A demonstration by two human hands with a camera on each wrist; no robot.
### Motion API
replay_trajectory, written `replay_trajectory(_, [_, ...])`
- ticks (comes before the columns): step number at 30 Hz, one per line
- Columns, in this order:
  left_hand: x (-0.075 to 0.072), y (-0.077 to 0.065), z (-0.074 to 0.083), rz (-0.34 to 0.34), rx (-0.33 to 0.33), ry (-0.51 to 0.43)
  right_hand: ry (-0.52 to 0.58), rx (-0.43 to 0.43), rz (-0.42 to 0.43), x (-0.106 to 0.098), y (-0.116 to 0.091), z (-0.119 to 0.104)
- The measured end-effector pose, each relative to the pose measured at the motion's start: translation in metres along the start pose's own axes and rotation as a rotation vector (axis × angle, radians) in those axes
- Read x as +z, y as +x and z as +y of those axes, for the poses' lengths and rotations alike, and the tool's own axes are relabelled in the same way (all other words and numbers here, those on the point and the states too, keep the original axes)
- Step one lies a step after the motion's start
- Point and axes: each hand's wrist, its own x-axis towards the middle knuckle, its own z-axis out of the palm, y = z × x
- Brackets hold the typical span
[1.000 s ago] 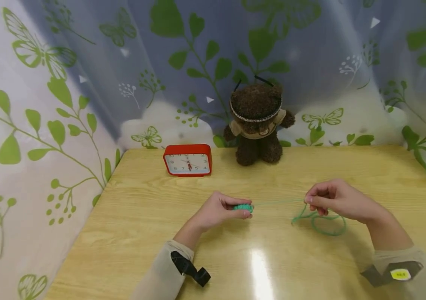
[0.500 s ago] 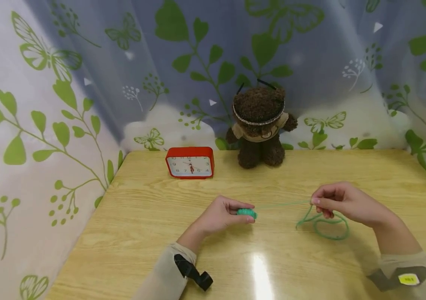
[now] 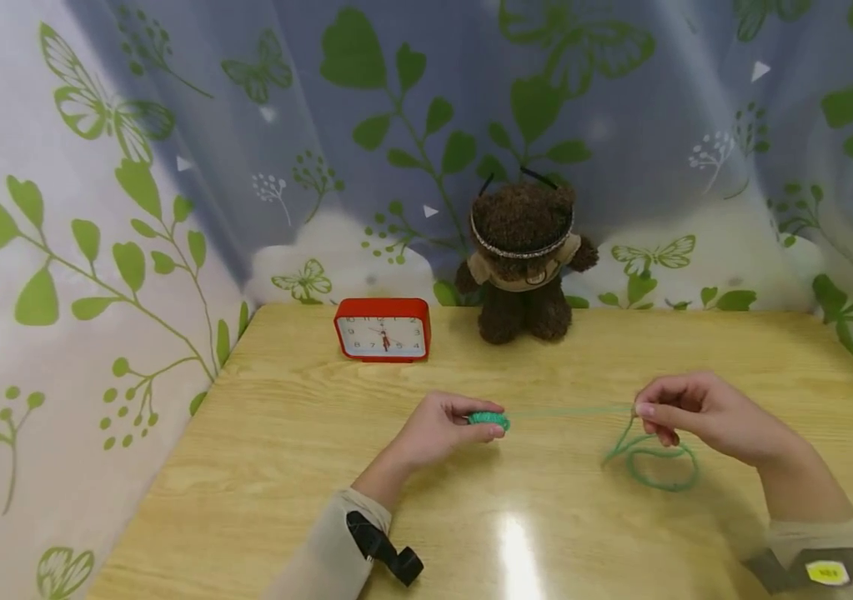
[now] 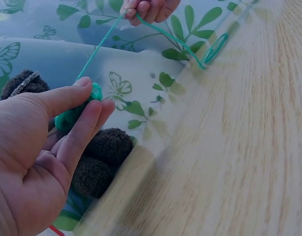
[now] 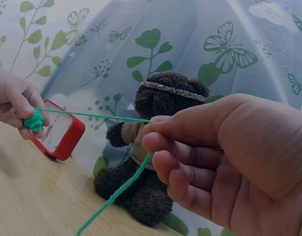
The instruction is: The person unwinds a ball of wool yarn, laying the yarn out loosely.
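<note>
My left hand pinches a small wound bundle of green yarn between thumb and fingers, a little above the table. From the bundle a taut strand runs across to my right hand, which pinches it between thumb and forefinger. Below the right hand the loose yarn tail hangs down and lies in a loop on the table. In the left wrist view the bundle is partly hidden behind the thumb and fingers.
A red alarm clock stands at the back left of the wooden table. Right of it a brown teddy bear sits against the leaf-patterned curtain.
My right hand has moved slightly right, away from the left hand, and the strand between them is longer. The bundle has turned a little in my left hand. The whole view has shifted slightly.
</note>
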Motion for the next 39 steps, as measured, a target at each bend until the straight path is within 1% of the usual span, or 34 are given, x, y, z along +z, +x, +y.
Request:
replay_trajectory(2, [-0.001, -0.001, 0.000, -0.003, -0.004, -0.028, 0.004, 0.001, -0.007, 0.001, -0.002, 0.002])
replay_trajectory(5, [-0.002, -0.001, 0.000, -0.009, -0.007, -0.120, 0.006, 0.012, -0.012, 0.001, -0.004, 0.004])
replay_trajectory(9, [-0.002, 0.001, 0.002, -0.015, 0.005, -0.208, -0.048, 0.064, -0.029, 0.000, -0.004, 0.006])
replay_trajectory(12, [-0.002, 0.001, 0.003, -0.022, 0.026, -0.214, -0.096, 0.112, -0.051, -0.002, -0.004, 0.008])
replay_trajectory(15, [-0.002, 0.001, 0.004, -0.026, 0.056, -0.224, -0.124, 0.142, -0.065, -0.003, -0.004, 0.010])
replay_trajectory(17, [-0.002, 0.001, 0.003, -0.017, 0.076, -0.237, -0.144, 0.153, -0.072, -0.003, -0.005, 0.010])
replay_trajectory(22, [-0.005, 0.002, -0.001, 0.020, 0.087, -0.262, -0.168, 0.184, -0.080, -0.003, -0.006, 0.011])
replay_trajectory(24, [-0.006, 0.002, -0.001, 0.008, 0.088, -0.255, -0.179, 0.196, -0.077, -0.004, -0.007, 0.011])
replay_trajectory(29, [-0.006, 0.000, 0.000, -0.051, 0.085, -0.237, -0.235, 0.225, -0.051, -0.012, -0.016, 0.012])
replay_trajectory(34, [-0.008, -0.002, 0.002, -0.073, 0.086, -0.230, -0.251, 0.241, -0.035, -0.020, -0.025, 0.012])
replay_trajectory(39, [-0.009, -0.003, 0.004, -0.086, 0.088, -0.187, -0.301, 0.248, -0.005, -0.026, -0.027, 0.011])
